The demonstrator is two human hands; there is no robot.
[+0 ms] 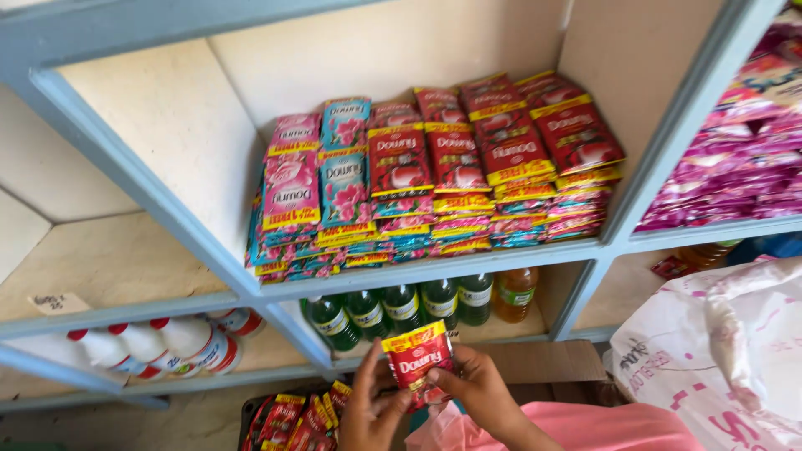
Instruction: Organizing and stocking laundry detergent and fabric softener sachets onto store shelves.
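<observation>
Both my hands hold one red sachet with a yellow band (419,361) low in the middle of the view. My left hand (370,411) grips its lower left side; my right hand (479,392) pinches its right edge. Just below my left hand lies a pile of similar red sachets (294,418) in a dark box. Above, on a shelf compartment, stacks of sachets (434,179) lie in rows: pink and blue ones at the left, red ones toward the right.
The pale blue shelf frame (434,269) divides several compartments. Green bottles (401,309) and an amber bottle (515,292) stand below the sachets. White bottles with red caps (167,344) lie lower left. Pink packets (743,159) fill the right compartment. A white plastic bag (718,351) sits at right.
</observation>
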